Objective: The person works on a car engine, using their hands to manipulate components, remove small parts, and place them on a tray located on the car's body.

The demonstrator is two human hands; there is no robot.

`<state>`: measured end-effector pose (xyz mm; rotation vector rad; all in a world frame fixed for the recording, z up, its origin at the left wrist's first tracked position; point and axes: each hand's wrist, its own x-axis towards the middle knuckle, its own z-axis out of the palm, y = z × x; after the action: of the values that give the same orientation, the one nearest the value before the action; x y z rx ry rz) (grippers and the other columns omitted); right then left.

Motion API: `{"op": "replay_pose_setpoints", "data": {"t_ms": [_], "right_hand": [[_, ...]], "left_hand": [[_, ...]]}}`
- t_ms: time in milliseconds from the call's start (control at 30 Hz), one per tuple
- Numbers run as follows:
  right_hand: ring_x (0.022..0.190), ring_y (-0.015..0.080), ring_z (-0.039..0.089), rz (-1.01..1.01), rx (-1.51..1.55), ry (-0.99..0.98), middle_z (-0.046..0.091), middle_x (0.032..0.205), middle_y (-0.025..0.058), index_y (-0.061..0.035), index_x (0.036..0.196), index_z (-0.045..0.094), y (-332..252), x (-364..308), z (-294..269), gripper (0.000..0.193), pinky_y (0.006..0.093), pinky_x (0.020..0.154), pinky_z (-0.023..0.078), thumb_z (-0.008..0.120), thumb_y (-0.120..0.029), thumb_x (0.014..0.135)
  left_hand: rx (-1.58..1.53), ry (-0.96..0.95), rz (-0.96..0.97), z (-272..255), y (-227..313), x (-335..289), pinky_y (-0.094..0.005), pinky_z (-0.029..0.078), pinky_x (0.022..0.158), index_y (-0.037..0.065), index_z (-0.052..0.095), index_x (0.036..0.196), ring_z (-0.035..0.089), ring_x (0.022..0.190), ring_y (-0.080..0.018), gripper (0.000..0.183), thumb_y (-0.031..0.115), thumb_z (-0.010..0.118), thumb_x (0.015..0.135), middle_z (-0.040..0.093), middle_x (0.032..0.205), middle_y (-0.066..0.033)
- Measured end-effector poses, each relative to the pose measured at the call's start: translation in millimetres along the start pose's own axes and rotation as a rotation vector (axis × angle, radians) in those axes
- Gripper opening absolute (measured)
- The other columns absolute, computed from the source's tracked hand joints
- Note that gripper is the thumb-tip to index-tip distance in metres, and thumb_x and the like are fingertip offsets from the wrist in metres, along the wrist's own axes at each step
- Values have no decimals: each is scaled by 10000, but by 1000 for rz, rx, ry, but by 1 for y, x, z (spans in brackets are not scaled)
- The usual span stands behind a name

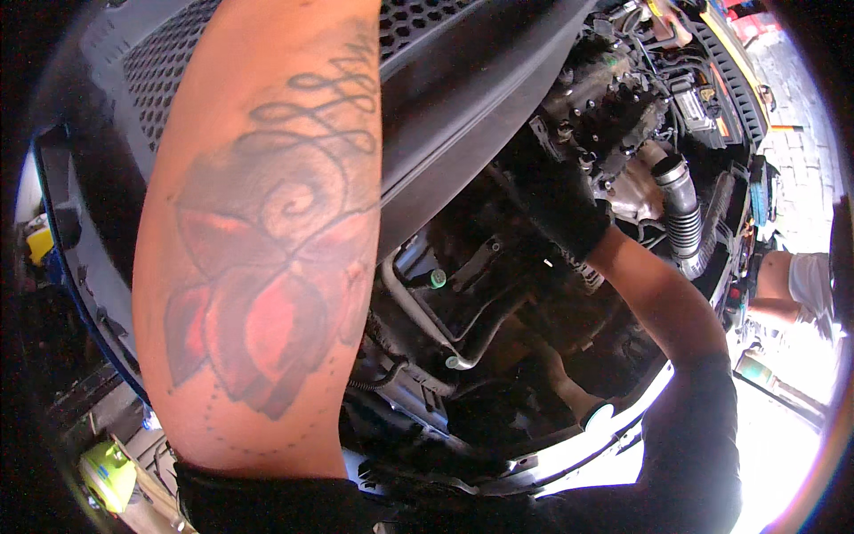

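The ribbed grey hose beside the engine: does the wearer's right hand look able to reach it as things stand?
Probably yes: the gloved right hand is left of the ribbed hose, and nothing visible covers the hose's upper side, though depth is hard to judge.

Count two forearms, one left of centre [267, 285] and one right of centre [665, 298], and just one black-gloved hand [569, 209], at upper right of centre. Also count one engine [614, 102] at upper right, one ribbed silver hose [680, 209] below it, and three pale or green-tipped pipe ends, two near centre [437, 279] [457, 362] and one larger at lower right [600, 418]. Add one other person [776, 276] at right edge.
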<state>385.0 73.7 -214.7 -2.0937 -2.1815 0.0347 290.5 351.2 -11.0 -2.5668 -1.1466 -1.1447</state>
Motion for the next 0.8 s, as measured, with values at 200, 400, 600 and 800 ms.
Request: {"op": "replay_pose_setpoints", "data": {"t_ms": [200, 400, 600, 800], "right_hand": [[1286, 305, 495, 132, 747, 16, 476, 1450, 155, -93, 1410, 479, 16, -16, 24, 498, 426, 1066, 406, 522, -142, 916], [1160, 340, 565, -1, 349, 169, 568, 1341, 168, -26, 1331, 542, -9, -6, -8, 492, 455, 951, 473, 576, -143, 855], [995, 322, 613, 224, -120, -158, 631, 1148, 168, -47, 1213, 624, 7, 7, -15, 410, 427, 802, 514, 610, -140, 814], [666, 309, 676, 146, -120, 59, 696, 730, 111, -110, 935, 749, 27, 39, -150, 184, 393, 680, 552, 683, -123, 764]], "left_hand": [[7, 17, -29, 4, 2, 8, -459, 525, 875, 70, 749, 962, 676, 990, -383, 355, 352, 609, 798, 706, 1004, -216], [40, 81, 87, 15, -22, 11, -475, 505, 892, 116, 706, 1080, 642, 1038, -384, 518, 553, 549, 853, 680, 1098, -185], [20, -56, 93, 12, -9, 15, -480, 510, 890, 130, 714, 1117, 656, 1031, -380, 560, 604, 538, 875, 679, 1151, -167], [82, 80, 142, 19, -12, 12, -474, 520, 847, 113, 734, 1041, 676, 975, -359, 524, 578, 558, 874, 711, 1047, -146]]}}
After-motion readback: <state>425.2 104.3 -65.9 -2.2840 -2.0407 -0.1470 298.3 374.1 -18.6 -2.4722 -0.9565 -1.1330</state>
